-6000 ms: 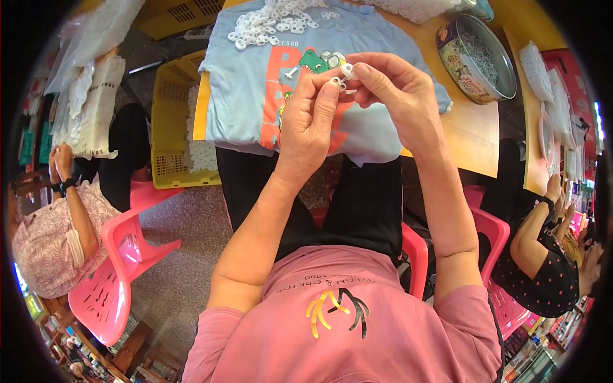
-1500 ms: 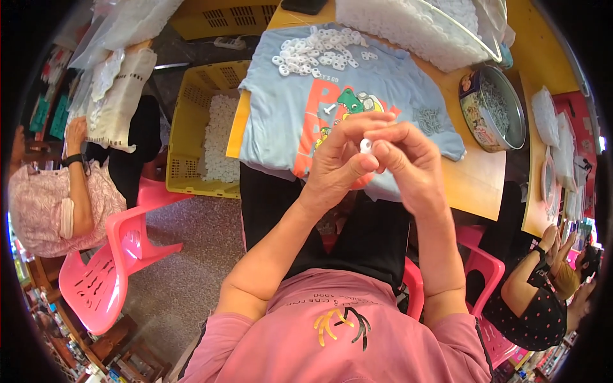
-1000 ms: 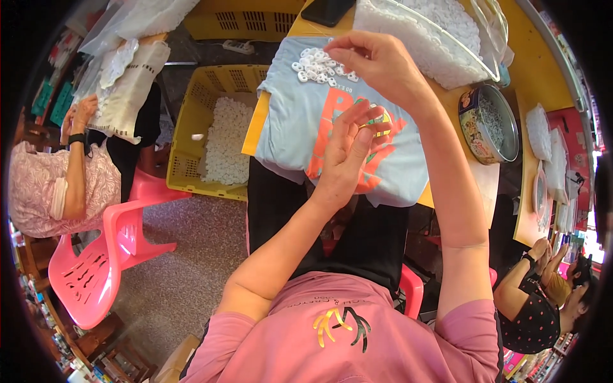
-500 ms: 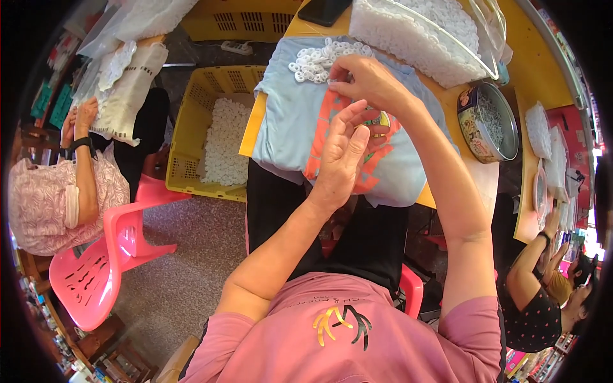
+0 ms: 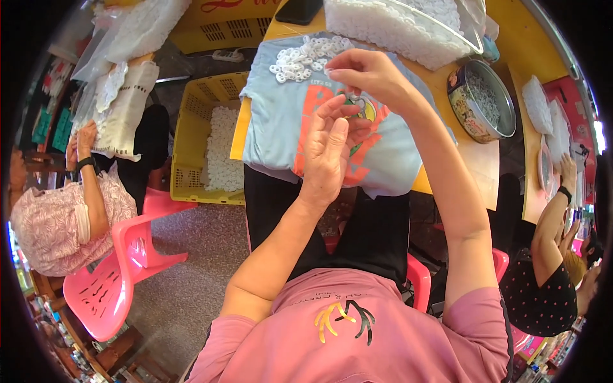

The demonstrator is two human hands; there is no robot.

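- At the near edge of the yellow table, a light blue printed cloth lies spread, its near hem hanging over the edge toward the person's lap.
- A heap of small white plastic rings rests on the far part of the cloth, toward its far left corner.
- Right hand: raised over the cloth, thumb and fingertips pinched together, just beside the near right side of the heap. Whether a ring sits in the pinch cannot be told; any piece there is too small to resolve.
- Left hand: released, fingers extended and loosely spread, palm turned toward the right hand, above the cloth's orange print. It holds nothing visible.
- Key relation: the heap lies ahead and to the left of the right hand, which is the nearer of the two; the left hand is farther back, toward the table's near edge.
- The heap's long axis runs roughly left to right along the cloth's far edge.
- Surroundings: a clear bin of white parts stands beyond the cloth; a round metal tin holding small pieces sits to the right; a yellow crate with white parts stands on the floor at left.
- Other people sit at both sides, one on a pink chair.
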